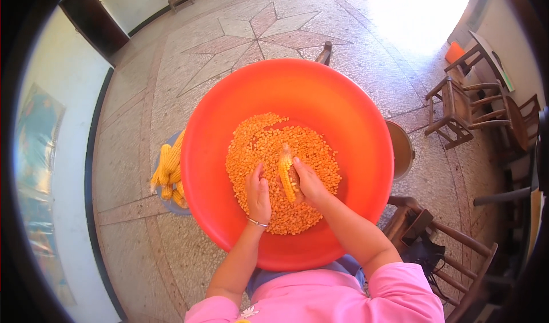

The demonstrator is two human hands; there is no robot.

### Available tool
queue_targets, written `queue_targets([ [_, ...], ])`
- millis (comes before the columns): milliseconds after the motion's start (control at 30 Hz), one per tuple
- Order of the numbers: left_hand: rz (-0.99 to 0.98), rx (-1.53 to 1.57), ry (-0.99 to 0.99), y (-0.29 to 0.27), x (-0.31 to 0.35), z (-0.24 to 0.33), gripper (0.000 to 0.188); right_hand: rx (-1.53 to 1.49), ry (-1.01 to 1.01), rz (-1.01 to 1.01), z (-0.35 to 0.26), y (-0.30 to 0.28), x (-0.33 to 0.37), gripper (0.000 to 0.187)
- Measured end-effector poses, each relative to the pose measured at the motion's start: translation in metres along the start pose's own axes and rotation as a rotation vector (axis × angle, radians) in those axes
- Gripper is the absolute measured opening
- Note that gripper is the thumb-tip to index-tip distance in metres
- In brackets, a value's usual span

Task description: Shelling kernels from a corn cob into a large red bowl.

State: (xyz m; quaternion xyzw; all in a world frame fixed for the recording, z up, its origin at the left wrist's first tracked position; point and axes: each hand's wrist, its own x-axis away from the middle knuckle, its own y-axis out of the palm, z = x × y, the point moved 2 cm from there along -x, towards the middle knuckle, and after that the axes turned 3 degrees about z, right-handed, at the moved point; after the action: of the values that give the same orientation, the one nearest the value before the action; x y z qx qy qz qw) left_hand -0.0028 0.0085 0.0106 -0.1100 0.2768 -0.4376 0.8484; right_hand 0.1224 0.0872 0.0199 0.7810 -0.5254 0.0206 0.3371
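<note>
A large orange-red basin (pixel 217 102) stands before me with a heap of loose corn kernels (pixel 257 131) in its bottom. Over the heap, my right hand (pixel 309 183) grips a partly shelled corn cob (pixel 286 171), its thumb against the side. Yellow kernels still cover much of the cob's left side, and its pale tip points away from me. My left hand (pixel 258 194), a bracelet at its wrist, hovers just left of the cob with fingers extended. It holds nothing and is apart from the cob.
Unshelled corn cobs (pixel 168 165) lie in a blue container (pixel 174 207) left of the basin. A metal bucket (pixel 401 150) stands at its right. A wooden chair (pixel 466 266) with a dark bag (pixel 422 251) is near right; more wooden chairs (pixel 454 111) line the right wall.
</note>
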Motion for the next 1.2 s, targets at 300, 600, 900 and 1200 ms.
queue_targets([
  [300,-0.313,1.013,-0.730,0.002,-0.001,0.001,0.041,0.198,0.379,-0.220,0.003,0.011,0.017,0.049],
  [600,-0.250,1.099,-0.725,0.002,-0.003,0.004,0.037,0.234,0.232,-0.274,0.009,0.008,0.014,0.046],
  [900,-0.268,1.124,-0.731,0.001,-0.001,0.002,0.038,0.153,0.257,-0.219,0.012,0.008,0.015,0.045],
  [1200,-0.244,1.096,-0.710,0.002,0.001,-0.001,0.037,0.300,0.177,-0.323,0.005,0.016,0.020,0.049],
])
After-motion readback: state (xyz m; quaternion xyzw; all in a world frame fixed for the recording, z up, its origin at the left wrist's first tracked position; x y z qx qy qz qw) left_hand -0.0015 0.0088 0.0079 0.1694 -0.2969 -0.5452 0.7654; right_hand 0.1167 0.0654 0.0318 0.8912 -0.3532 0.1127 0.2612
